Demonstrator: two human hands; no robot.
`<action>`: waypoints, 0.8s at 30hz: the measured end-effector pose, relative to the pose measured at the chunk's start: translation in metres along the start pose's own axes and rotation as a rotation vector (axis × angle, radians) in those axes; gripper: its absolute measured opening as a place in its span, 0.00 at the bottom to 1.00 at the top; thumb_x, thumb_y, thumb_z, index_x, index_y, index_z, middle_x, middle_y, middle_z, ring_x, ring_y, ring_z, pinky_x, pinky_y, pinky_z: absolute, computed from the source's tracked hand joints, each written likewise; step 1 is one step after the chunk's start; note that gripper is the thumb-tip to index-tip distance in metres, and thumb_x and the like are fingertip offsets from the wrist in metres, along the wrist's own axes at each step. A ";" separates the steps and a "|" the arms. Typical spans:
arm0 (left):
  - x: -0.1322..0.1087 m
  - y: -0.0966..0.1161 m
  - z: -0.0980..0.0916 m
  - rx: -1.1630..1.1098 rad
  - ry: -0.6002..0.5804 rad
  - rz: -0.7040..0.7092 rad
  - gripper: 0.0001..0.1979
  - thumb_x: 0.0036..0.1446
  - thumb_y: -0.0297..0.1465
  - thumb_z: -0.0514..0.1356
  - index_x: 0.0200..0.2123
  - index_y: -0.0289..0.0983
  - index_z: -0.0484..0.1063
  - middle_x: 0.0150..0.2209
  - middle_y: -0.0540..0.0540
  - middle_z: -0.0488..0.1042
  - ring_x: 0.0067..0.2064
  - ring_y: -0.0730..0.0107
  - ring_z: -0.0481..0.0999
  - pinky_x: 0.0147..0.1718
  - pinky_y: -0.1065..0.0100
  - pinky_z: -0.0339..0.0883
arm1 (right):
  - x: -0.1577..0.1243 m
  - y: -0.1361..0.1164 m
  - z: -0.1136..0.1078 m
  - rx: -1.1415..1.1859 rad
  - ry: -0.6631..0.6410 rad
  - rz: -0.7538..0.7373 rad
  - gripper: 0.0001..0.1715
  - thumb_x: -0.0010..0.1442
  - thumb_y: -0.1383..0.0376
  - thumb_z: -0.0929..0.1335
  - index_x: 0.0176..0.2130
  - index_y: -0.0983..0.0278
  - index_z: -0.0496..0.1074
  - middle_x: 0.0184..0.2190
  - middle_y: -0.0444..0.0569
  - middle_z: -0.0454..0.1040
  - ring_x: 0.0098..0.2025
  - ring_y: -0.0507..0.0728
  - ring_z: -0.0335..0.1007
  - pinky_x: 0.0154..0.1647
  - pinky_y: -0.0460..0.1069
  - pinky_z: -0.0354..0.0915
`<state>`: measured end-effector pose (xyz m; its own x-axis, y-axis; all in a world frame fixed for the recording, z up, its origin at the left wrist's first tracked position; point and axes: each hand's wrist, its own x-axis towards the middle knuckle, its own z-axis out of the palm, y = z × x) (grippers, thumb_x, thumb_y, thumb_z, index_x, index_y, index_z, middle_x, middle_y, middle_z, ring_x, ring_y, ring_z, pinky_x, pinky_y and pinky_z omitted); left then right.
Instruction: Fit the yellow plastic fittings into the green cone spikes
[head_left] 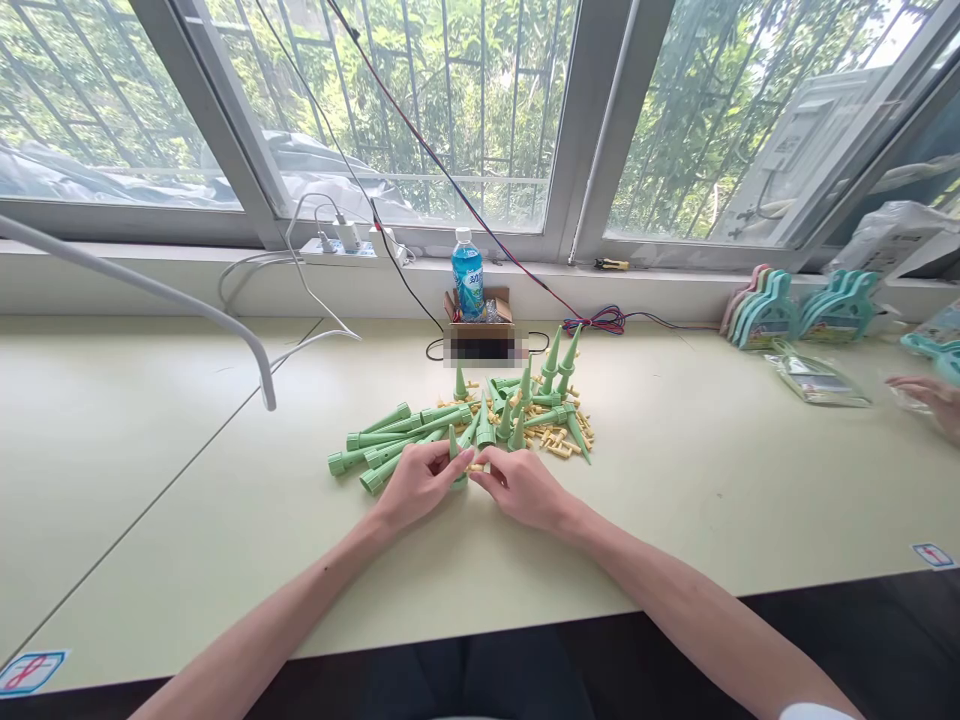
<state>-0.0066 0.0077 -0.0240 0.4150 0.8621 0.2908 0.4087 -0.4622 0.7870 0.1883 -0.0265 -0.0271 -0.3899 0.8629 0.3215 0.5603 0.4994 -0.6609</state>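
Note:
A green plastic watering spike stands point up on the table, and the fingers of my left hand are wrapped round it. My right hand pinches a small yellow valve piece against the side of that spike. How deep the valve sits in the spike is hidden by my fingertips. Just beyond my hands lies a heap of loose yellow valves. Several green spikes stand upright among them, such as one tall spike. More green tubes lie on their sides at the left.
Behind the heap, a small cardboard box stands by a blue drink bottle. Coiled cables lie beside it. A white curved tube reaches in from the left. Pastel hangers and another person's hand are at the right.

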 end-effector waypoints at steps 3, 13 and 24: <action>0.000 -0.001 0.000 0.006 -0.012 -0.001 0.22 0.64 0.40 0.58 0.21 0.36 0.60 0.20 0.55 0.48 0.22 0.77 0.46 0.20 0.71 0.41 | 0.001 0.000 0.000 -0.031 -0.007 0.001 0.15 0.70 0.65 0.65 0.30 0.64 0.68 0.20 0.41 0.66 0.21 0.49 0.57 0.24 0.45 0.50; -0.002 0.003 -0.002 -0.007 0.022 0.013 0.24 0.64 0.39 0.58 0.20 0.36 0.56 0.19 0.56 0.48 0.22 0.78 0.46 0.20 0.71 0.41 | -0.001 0.003 0.000 0.041 0.021 0.014 0.09 0.67 0.63 0.68 0.47 0.64 0.71 0.22 0.39 0.69 0.22 0.50 0.61 0.29 0.44 0.57; -0.001 0.001 -0.001 -0.006 -0.003 0.016 0.22 0.64 0.38 0.58 0.20 0.36 0.59 0.19 0.55 0.48 0.22 0.78 0.47 0.20 0.71 0.42 | 0.000 0.003 0.001 -0.018 0.007 -0.007 0.17 0.72 0.63 0.63 0.31 0.64 0.70 0.23 0.43 0.69 0.22 0.50 0.59 0.26 0.45 0.52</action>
<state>-0.0069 0.0070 -0.0230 0.4240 0.8539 0.3019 0.3968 -0.4748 0.7856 0.1886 -0.0249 -0.0295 -0.3887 0.8598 0.3312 0.5709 0.5069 -0.6459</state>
